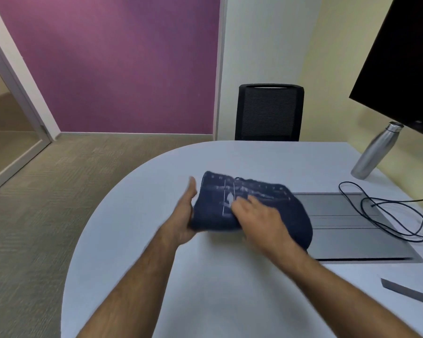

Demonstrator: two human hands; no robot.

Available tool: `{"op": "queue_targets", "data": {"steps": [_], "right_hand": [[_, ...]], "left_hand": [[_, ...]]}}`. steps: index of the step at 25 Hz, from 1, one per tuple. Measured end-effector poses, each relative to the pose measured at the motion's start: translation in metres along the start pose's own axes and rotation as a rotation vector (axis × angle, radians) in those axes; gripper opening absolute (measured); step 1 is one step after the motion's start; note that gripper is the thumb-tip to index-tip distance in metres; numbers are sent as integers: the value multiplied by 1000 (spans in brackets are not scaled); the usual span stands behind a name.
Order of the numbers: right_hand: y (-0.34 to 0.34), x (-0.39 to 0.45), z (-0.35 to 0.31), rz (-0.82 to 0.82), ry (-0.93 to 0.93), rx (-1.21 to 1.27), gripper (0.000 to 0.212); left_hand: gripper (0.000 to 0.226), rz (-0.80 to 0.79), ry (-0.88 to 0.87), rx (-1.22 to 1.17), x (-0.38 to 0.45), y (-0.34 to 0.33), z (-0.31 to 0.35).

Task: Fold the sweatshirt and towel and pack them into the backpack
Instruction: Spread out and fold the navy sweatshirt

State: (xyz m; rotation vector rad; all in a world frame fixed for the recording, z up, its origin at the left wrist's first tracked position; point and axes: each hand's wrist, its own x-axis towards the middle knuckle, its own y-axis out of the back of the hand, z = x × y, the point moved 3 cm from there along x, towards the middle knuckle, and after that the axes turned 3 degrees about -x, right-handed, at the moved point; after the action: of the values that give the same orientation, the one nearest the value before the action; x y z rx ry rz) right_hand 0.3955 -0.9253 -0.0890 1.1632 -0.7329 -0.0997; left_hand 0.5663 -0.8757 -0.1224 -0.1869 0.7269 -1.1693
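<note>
L hand (186, 211), fingers straight, presses flat against the 9 o'clock edge of the folded navy sweatshirt (213, 215); R hand (257, 215) lies open, palm down, on top. The white-printed bundle sits mid-desk (230, 289), motion-blurred, w/ a steel bottle (376, 152) at its 2 o'clock.

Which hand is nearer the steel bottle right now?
Right. The right hand rests atop the folded navy cloth, toward the steel bottle; the left hand touches the cloth's opposite edge, farther away.
</note>
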Motion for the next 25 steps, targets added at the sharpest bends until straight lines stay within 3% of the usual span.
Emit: {"op": "queue_targets", "data": {"steps": [2,5,7,9,13,15,17,20,25], "right_hand": [[-40,-43,-20,-123,69,-19,59],[-86,-117,-61,-408,245,-62,53],[-95,-146,-73,-488,323,-48,50],[-91,-151,-68,-469,310,63,55],[-75,-126,-41,-169,43,339,43],[-85,-117,-23,-144,-169,374,36],[-104,-114,-7,-348,-318,332,59],[-133,-132,1,-641,-450,294,90],[-140,-157,-17,-681,-532,363,95]], "left_hand": [[60,33,134,209,0,17,-34],[60,212,294,602,-2,56,-86],[63,283,322,716,-3,70,-108],[65,312,256,839,0,75,-121],[82,348,-222,1298,6,66,-125],[87,256,-448,1508,6,50,-128],[95,110,-455,1677,6,35,-136],[112,-24,-291,1816,9,35,-158],[122,19,-206,1840,-1,44,-181]]}}
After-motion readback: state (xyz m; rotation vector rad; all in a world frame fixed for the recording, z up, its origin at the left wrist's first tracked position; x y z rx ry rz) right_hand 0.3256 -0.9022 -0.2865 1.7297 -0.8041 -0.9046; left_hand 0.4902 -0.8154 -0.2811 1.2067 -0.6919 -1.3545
